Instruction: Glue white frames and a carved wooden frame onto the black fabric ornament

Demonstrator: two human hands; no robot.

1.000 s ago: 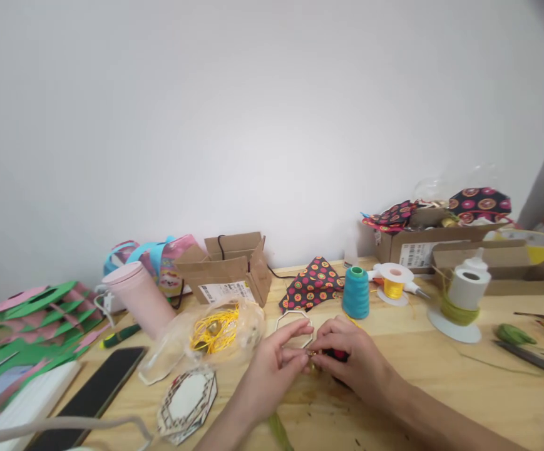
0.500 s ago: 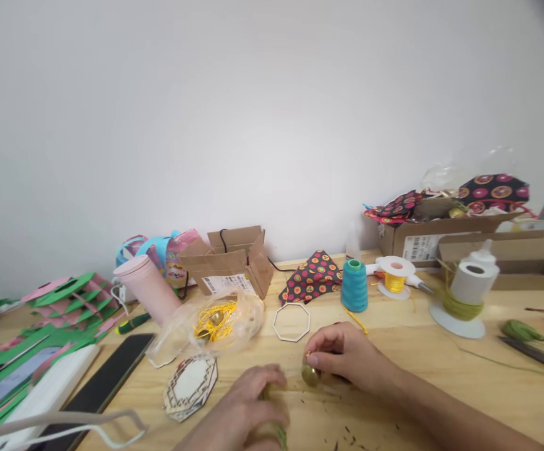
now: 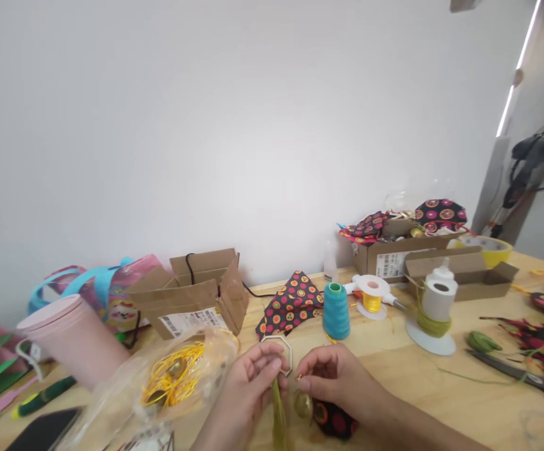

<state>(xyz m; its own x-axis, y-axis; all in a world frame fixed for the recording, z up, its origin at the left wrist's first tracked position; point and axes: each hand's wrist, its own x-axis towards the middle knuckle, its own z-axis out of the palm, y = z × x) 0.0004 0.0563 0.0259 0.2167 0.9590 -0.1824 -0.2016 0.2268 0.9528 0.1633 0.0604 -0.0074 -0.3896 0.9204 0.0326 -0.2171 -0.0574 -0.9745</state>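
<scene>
My left hand (image 3: 253,385) pinches the top of an olive-green tassel (image 3: 278,416), whose strands hang straight down. Just to its right, my right hand (image 3: 335,382) is closed with thumb and finger around the small top loop of a round brass bell (image 3: 303,404). Below the right palm shows a dark piece of patterned fabric (image 3: 332,421); whether it is joined to the bell I cannot tell. Behind my fingers lies a white octagonal frame (image 3: 288,354), partly hidden by the left hand.
Behind the hands stand a teal thread cone (image 3: 336,313), patterned cloth (image 3: 293,304) and a cardboard box (image 3: 191,294). Left are a plastic bag with yellow cord (image 3: 173,376) and a pink tumbler (image 3: 74,338). On the right are a glue bottle (image 3: 439,291) and scissors (image 3: 520,374).
The left hand has risen toward the right hand, bringing the green tassel upright beside the bell. The view has turned right, showing more cloth and the scissors. The right hand still pinches the bell.
</scene>
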